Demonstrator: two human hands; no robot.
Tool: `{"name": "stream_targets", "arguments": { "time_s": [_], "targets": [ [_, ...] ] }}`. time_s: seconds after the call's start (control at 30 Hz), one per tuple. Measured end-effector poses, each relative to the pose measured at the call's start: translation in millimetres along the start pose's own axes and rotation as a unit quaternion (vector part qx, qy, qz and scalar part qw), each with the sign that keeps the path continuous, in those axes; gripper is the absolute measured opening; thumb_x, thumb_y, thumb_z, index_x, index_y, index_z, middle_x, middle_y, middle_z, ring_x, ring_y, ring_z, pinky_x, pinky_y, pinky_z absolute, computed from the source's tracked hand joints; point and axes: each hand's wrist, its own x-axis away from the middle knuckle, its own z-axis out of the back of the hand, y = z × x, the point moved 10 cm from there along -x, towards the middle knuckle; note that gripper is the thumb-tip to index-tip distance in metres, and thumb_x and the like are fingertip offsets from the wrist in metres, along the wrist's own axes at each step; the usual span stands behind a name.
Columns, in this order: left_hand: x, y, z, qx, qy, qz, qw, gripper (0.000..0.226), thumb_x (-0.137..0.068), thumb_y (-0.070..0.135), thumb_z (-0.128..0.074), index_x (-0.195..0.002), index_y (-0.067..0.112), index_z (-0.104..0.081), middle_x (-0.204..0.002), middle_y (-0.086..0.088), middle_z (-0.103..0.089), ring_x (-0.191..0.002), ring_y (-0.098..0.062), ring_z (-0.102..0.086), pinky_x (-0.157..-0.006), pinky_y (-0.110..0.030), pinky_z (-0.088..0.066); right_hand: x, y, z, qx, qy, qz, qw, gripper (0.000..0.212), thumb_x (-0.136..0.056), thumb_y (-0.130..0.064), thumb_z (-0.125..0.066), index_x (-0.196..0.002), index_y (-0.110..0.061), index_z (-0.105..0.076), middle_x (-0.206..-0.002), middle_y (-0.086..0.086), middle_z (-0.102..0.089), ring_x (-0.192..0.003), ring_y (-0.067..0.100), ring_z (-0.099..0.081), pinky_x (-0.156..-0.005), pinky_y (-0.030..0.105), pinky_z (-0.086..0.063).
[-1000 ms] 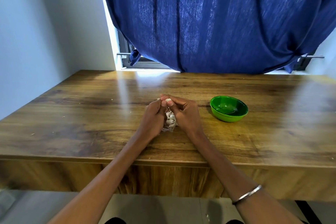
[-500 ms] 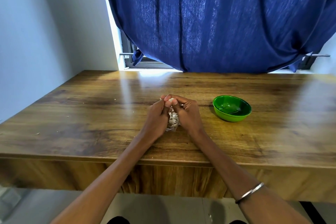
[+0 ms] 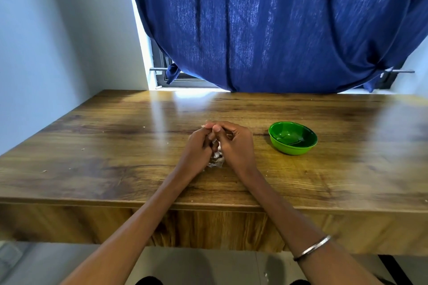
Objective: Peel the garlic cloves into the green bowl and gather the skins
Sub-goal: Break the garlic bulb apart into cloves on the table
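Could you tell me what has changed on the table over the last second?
Very little: both hands, the left hand and right hand, stay pressed together, fingertips working a garlic clove above the skins. The green bowl has not moved on the table.

No readable text, label, brand or number appears on anything.

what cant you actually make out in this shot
- Head view: the garlic is mostly hidden between the left hand and right hand; cloves cannot be counted, nor peeled told from unpeeled.
- What the fingertips pinch at the top is covered by the fingers.
- The green bowl looks empty, but glare inside leaves that unsure.
- Specks on the table are too small to identify.
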Motion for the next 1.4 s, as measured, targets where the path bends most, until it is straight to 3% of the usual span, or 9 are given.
{"name": "stream_targets", "arguments": {
  "time_s": [0.2, 0.37, 0.5, 0.67, 0.77, 0.93, 1.1, 1.27, 1.4],
  "targets": [
    [1, 6, -8, 0.093, -0.026, 0.015, 0.995, 0.022, -0.107, 0.001, -0.039, -0.1, -0.002, -0.06, -0.072, -0.004, -0.062, -0.059, 0.003, -0.059, -0.056, -0.012, -0.045, -3, 9, 2, -0.027, 0.01, -0.019, 0.999, 0.019, -0.099, -0.008, -0.062, -0.107, -0.01, -0.078, -0.1, 0.006, -0.079, -0.06, 0.004, -0.066, -0.051, 0.018, -0.051],
    [0, 0, -7, 0.05, -0.014, 0.017, 0.998, 0.028, -0.105, -0.004, -0.038, -0.088, 0.003, -0.059, -0.062, 0.0, -0.054, -0.051, 0.001, -0.05, -0.051, -0.014, -0.039, -3, 8, 0, -0.043, -0.005, -0.02, 0.999, 0.021, -0.1, -0.008, -0.059, -0.11, -0.013, -0.077, -0.093, 0.002, -0.079, -0.081, 0.035, -0.072, -0.068, 0.035, -0.059],
    [0, -3, 2, 0.065, 0.032, 0.021, 0.997, 0.037, -0.108, 0.002, -0.037, -0.077, 0.016, -0.053, -0.058, 0.002, -0.051, -0.048, 0.0, -0.044, -0.047, -0.017, -0.035, -3, 8, -11, -0.021, -0.046, -0.017, 0.999, 0.023, -0.101, -0.013, -0.059, -0.115, -0.021, -0.075, -0.098, -0.009, -0.077, -0.092, 0.019, -0.072, -0.077, 0.031, -0.059],
    [-1, -4, -4, 0.13, 0.006, 0.043, 0.991, 0.032, -0.111, 0.014, -0.035, -0.091, 0.018, -0.06, -0.061, 0.0, -0.054, -0.056, -0.018, -0.047, -0.051, -0.028, -0.039, -6, 5, -5, -0.041, -0.021, 0.011, 0.999, 0.023, -0.099, -0.003, -0.058, -0.111, -0.009, -0.077, -0.112, -0.002, -0.076, -0.106, 0.004, -0.07, -0.088, 0.019, -0.054],
    [2, 1, -7, 0.146, -0.018, 0.052, 0.988, 0.032, -0.111, 0.013, -0.032, -0.092, 0.019, -0.057, -0.054, 0.012, -0.058, -0.049, -0.001, -0.051, -0.049, -0.02, -0.041, -7, 6, -6, -0.03, -0.022, 0.022, 0.999, 0.023, -0.099, -0.001, -0.056, -0.106, -0.008, -0.077, -0.112, -0.001, -0.076, -0.109, 0.005, -0.069, -0.094, 0.024, -0.055],
    [2, -2, -6, 0.125, -0.015, 0.053, 0.991, 0.036, -0.11, 0.013, -0.035, -0.082, 0.018, -0.056, -0.048, 0.013, -0.049, -0.046, 0.002, -0.038, -0.047, -0.019, -0.032, -6, 13, -7, -0.044, -0.032, -0.006, 0.999, 0.026, -0.101, 0.0, -0.051, -0.095, -0.006, -0.076, -0.107, -0.001, -0.077, -0.106, 0.005, -0.07, -0.094, 0.026, -0.054],
    [2, -2, -5, 0.124, -0.011, 0.051, 0.991, 0.035, -0.108, -0.001, -0.034, -0.089, 0.014, -0.06, -0.053, 0.015, -0.058, -0.047, 0.003, -0.05, -0.047, -0.015, -0.039, -5, 15, -11, -0.09, -0.05, -0.034, 0.994, 0.04, -0.104, -0.004, -0.043, -0.085, -0.019, -0.074, -0.11, 0.001, -0.076, -0.108, 0.014, -0.07, -0.098, 0.039, -0.055],
    [0, -13, -10, 0.137, -0.013, 0.05, 0.989, 0.028, -0.109, 0.005, -0.035, -0.093, 0.004, -0.058, -0.054, 0.009, -0.05, -0.049, -0.002, -0.043, -0.049, -0.023, -0.036, -3, 28, -14, -0.18, -0.055, -0.115, 0.975, 0.031, -0.108, -0.015, -0.043, -0.093, -0.005, -0.068, -0.121, -0.002, -0.073, -0.099, 0.046, -0.066, -0.089, 0.056, -0.054],
    [-4, -12, -2, 0.051, 0.01, 0.009, 0.999, 0.023, -0.105, 0.004, -0.046, -0.098, 0.017, -0.064, -0.067, 0.006, -0.063, -0.056, -0.011, -0.058, -0.055, -0.034, -0.051, -6, 33, -3, -0.216, -0.013, -0.142, 0.966, 0.03, -0.107, -0.015, -0.045, -0.104, -0.004, -0.073, -0.115, 0.005, -0.075, -0.098, 0.018, -0.073, -0.085, 0.037, -0.059]
  ]
}}
